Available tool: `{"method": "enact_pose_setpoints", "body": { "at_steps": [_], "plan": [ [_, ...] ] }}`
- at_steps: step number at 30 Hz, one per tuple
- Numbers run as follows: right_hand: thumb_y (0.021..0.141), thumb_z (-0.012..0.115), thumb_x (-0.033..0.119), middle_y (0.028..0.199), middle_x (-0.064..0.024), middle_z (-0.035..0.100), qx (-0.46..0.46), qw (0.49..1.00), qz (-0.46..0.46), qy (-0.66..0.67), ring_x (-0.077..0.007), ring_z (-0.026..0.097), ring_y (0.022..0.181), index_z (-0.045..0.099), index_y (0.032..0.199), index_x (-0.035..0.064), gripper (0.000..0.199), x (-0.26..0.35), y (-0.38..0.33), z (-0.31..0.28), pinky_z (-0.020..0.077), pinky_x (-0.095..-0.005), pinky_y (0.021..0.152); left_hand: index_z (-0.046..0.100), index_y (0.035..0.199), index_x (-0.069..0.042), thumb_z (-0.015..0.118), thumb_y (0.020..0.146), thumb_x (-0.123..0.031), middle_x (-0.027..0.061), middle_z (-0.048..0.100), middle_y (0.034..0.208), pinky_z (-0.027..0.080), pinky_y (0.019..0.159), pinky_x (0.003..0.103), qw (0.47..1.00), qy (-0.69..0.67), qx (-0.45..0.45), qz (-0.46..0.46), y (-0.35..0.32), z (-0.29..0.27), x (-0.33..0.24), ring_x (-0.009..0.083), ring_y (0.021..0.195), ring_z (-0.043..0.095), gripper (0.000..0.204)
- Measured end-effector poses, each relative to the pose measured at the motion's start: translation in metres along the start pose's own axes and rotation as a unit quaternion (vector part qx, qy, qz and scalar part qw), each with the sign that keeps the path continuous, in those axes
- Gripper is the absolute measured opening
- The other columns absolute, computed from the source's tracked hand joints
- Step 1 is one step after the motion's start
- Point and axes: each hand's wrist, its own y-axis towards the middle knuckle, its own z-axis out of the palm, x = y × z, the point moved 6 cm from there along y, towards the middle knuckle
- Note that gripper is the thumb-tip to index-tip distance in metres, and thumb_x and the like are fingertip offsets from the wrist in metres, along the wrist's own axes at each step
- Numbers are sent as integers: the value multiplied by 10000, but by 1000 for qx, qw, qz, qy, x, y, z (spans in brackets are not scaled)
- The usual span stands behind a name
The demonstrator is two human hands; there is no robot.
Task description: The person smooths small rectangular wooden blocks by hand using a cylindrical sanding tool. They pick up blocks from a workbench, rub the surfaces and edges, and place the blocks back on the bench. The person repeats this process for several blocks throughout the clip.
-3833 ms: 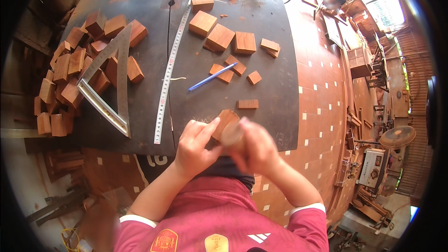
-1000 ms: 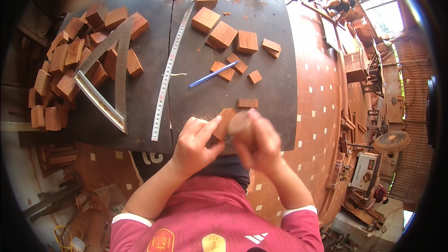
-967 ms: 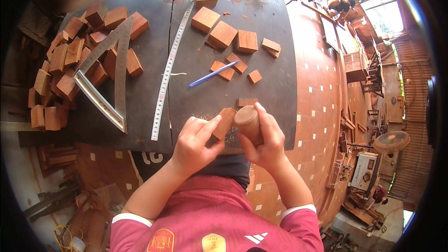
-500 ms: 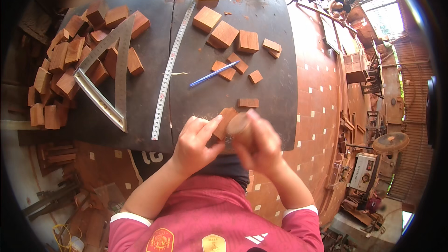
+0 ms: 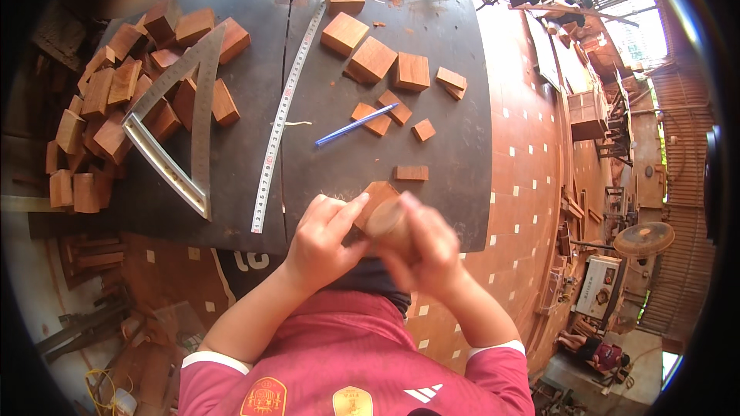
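At the table's near edge, my left hand [image 5: 318, 245] is closed on a reddish-brown wooden block [image 5: 378, 194], steadying it with fingers and thumb. My right hand [image 5: 426, 245], smeared by motion, grips a round tan piece [image 5: 387, 219] whose exact kind I cannot make out. That piece lies over the right part of the block, apparently touching it, and hides some of it. Just beyond them lies a small wooden strip [image 5: 411, 173]. Farther up are a blue pen [image 5: 354, 125], resting across a small wooden block [image 5: 371, 119], and more cut blocks [image 5: 371, 59].
A paper measuring strip [image 5: 282, 119] runs along the dark table [image 5: 239, 146]. To its left, a metal triangular square [image 5: 202, 119] leans on a heap of wooden blocks [image 5: 96, 92]. Tiled floor [image 5: 512, 185] lies right of the table. A person [image 5: 601, 354] reclines at the far right.
My right hand and the round piece have shifted slightly left and down over the block. My left hand keeps its hold. The view has moved slightly.
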Motion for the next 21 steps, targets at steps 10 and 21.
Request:
{"method": "enact_pose_setpoints", "body": {
  "at_steps": [10,21],
  "plan": [
    [783,876,67,1151,-278,714,-13,997,81,-1,-421,723,961,547,1454,-113,769,-15,-1,-4,602,-456,839,717,1297,15,859,693,-22,120,637,925,546,748,408,1000,-1,9,-3,0,-1,0,299,806,620,621],
    [782,860,62,1116,-240,710,34,999,7,23,-402,713,944,565,1444,-99,742,21,-14,12,587,-451,820,721,1288,10,869,689,-27,120,634,922,545,753,418,1000,3,3,0,1,1,0,305,804,617,618]
  ]
}}
